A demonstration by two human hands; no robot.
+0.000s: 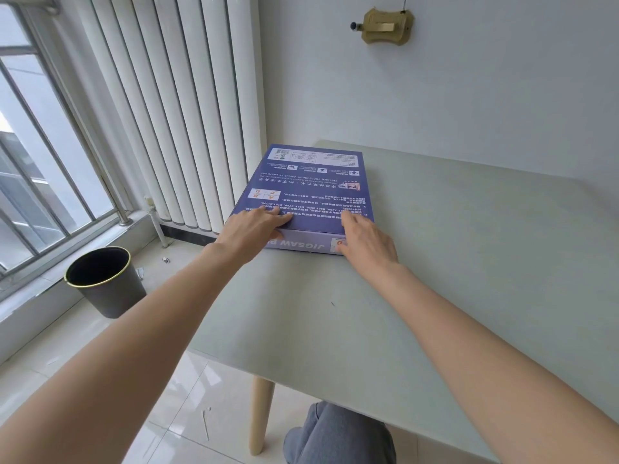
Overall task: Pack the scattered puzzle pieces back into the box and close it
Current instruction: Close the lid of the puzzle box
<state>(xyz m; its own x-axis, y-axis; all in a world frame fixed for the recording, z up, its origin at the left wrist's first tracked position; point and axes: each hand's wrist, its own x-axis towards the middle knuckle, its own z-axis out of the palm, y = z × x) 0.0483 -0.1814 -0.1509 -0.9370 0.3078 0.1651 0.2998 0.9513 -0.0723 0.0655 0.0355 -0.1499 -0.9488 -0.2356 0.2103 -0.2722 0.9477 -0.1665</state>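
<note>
At the middle of the frame, on the far left corner of the worktop (435, 262), the box (301, 182) lies flat with its lid on and its printed back facing up, text upside down to the camera. Both hands are at its near edge: the left hand (254, 229) lies on the near left corner, fingers laid flat over the top and thumb down against the front wall, and the right hand (365, 242) sits at the near right corner, fingers straight across the top edge. Neither grip holds anything; both are flat and loose, pressing rather than clasping, which by my reading seats the lid down evenly at both corners. No loose pieces show on the worktop, so the packing looks done and the closing nearly so. The box lies close to the worktop's left edge, beside the radiator (174, 105); a dark bin (104, 283) stands on the floor at lower left, well apart from it
</note>
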